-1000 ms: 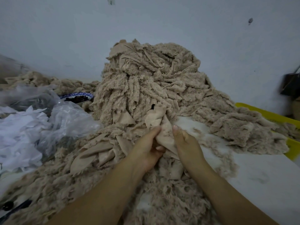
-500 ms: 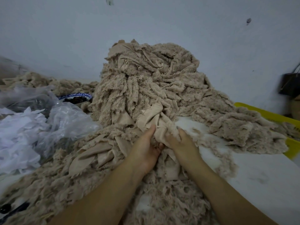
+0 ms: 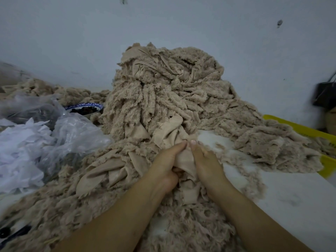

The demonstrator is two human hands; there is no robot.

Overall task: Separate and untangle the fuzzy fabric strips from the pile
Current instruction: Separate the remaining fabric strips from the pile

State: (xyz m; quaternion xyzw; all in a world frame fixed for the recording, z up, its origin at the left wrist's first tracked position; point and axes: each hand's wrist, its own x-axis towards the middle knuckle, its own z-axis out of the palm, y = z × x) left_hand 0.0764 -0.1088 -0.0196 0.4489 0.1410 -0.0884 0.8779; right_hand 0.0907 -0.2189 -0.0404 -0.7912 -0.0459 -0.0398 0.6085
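A tall pile of beige fuzzy fabric strips (image 3: 169,91) rises against the wall and spills toward me and to the right. At its foot, my left hand (image 3: 166,164) and my right hand (image 3: 206,163) sit side by side, both gripping one beige strip (image 3: 170,131) whose smooth backing faces up. The strip runs from between my thumbs up into the pile. Its lower end bunches under my palms and is partly hidden. More strips with smooth backing (image 3: 101,177) lie flat to the left of my left hand.
A clear plastic bag (image 3: 72,135) and white scraps (image 3: 20,153) lie at left. Behind them stands a blue-rimmed bowl (image 3: 85,109) with dark contents. A yellow bin edge (image 3: 298,129) shows at right under strips. White table surface (image 3: 291,202) shows at lower right; a dark bag (image 3: 325,93) hangs far right.
Both hands have drawn together on the strip, thumbs now almost touching. The strip's upper fold has been pulled lower and flatter against the foot of the pile.
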